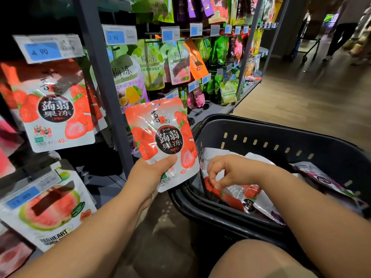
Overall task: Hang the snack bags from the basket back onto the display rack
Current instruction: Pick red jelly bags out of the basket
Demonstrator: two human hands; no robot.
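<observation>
While my left hand (152, 173) grips the strawberry jelly bag (162, 135) by its bottom edge, thumb across the front and fingers curled behind, the pouch stands upright just left of the basket (261, 129). My right hand (230, 171) is down inside the basket with its fingers curled, thumb and forefinger pinching the edge of a second strawberry bag (239, 195). That one lies flat on other packets, and a purple bag (321, 177) sits further right. These pouches look light, soft and glossy, so I judge they will flop and slip in a loose grip. The best hold is a firm pinch on the flat sealed border, not the puffy middle, and near the top so the hang hole — too small to make out here — can be steered onto a hook. Beyond, on the display rack (104, 81), matching strawberry bags (54, 109) hang under a price tag (48, 49), up and left, well apart from the held pouch — that looks like the hook to aim for.
</observation>
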